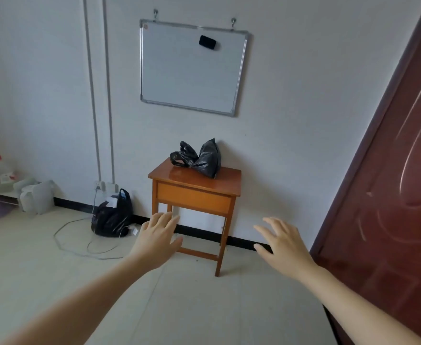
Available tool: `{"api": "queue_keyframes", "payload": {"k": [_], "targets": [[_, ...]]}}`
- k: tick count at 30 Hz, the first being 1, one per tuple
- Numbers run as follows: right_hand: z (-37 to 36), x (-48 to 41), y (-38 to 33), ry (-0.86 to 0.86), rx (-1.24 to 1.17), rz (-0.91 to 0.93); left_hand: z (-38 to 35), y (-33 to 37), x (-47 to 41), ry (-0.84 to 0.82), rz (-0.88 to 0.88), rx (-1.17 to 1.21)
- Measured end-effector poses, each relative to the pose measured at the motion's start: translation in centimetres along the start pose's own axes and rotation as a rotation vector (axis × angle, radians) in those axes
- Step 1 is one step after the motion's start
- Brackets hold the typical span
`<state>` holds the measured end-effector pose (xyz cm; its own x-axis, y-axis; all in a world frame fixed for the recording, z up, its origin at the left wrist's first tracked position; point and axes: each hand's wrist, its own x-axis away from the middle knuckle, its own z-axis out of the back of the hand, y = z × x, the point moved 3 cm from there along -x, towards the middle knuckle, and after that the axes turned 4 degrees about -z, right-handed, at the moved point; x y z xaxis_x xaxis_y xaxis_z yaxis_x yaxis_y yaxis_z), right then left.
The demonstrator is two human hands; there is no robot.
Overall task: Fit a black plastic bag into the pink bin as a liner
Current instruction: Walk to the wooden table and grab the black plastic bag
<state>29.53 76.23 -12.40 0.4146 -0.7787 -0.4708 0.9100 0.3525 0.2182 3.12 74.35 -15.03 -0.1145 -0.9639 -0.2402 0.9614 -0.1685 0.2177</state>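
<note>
Both my left hand point(158, 241) and right hand point(282, 241) hang spread and empty. Black plastic bag point(198, 159) lies crumpled at the table's point(229, 180) back edge: light, limp, slippery; I'd pinch its handle loops.

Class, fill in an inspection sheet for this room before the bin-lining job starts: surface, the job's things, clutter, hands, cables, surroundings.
Surface: small wooden table against the wall, glossy top.
Job's things: crumpled black plastic bag on the table; pink bin: nothing seen.
Clutter: full black bag on the floor; plastic jugs left of it.
Hands: left hand and right hand open, empty, stretched forward.
Cables: grey cable looping over the floor from a wall socket.
Surroundings: whiteboard with eraser; brown door at right.
</note>
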Motion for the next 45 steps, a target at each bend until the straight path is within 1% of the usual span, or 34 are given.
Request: {"api": "queue_keyframes", "payload": {"k": [2, 5, 10, 13, 18, 22, 27, 30, 35, 37, 40, 45], "targets": [[-2.0, -1.6, 3.1, -0.001, -0.003, -0.035, -1.0, 1.2, -3.8, -0.008, -0.031, -0.013], [-4.8, -4.9, 7.5, 0.003, -0.015, -0.066, -2.3, 2.9, -9.9, 0.023, -0.044, -0.022], [-9.7, -11.4, 13.9, 0.005, -0.028, -0.039, -4.4, 4.8, -19.2, 0.044, 0.017, -0.018], [-12.7, -16.0, 16.5, 0.017, -0.067, -0.031, -6.2, 4.7, -23.4, 0.039, 0.094, 0.013], [-19.9, -21.6, 16.7, -0.002, -0.123, 0.068, -9.9, 1.5, -28.5, -0.023, 0.211, -0.032], [-25.2, -27.6, 16.0, -0.032, -0.156, 0.115, -11.6, -2.9, -33.5, 0.006, 0.290, -0.023], [-29.7, -36.0, 16.4, -0.061, -0.164, 0.128, -13.2, -8.1, -41.6, 0.020, 0.341, 0.022], [-32.1, -40.7, 17.2, -0.090, -0.189, 0.067, -14.1, -10.2, -47.0, 0.031, 0.340, 0.036], [-38.8, -43.7, 18.2, -0.236, -0.189, 0.079, -19.3, -11.3, -53.0, -0.097, 0.333, 0.043], [-41.4, -45.4, 19.2, -0.283, -0.192, 0.088, -21.3, -11.8, -55.2, -0.125, 0.344, 0.053], [-45.1, -49.0, 20.6, -0.301, -0.167, 0.113, -23.6, -12.3, -58.9, -0.129, 0.389, 0.052], [-49.5, -57.0, 20.7, -0.289, -0.266, 0.155, -26.1, -12.7, -65.7, -0.101, 0.508, 0.093]]}}
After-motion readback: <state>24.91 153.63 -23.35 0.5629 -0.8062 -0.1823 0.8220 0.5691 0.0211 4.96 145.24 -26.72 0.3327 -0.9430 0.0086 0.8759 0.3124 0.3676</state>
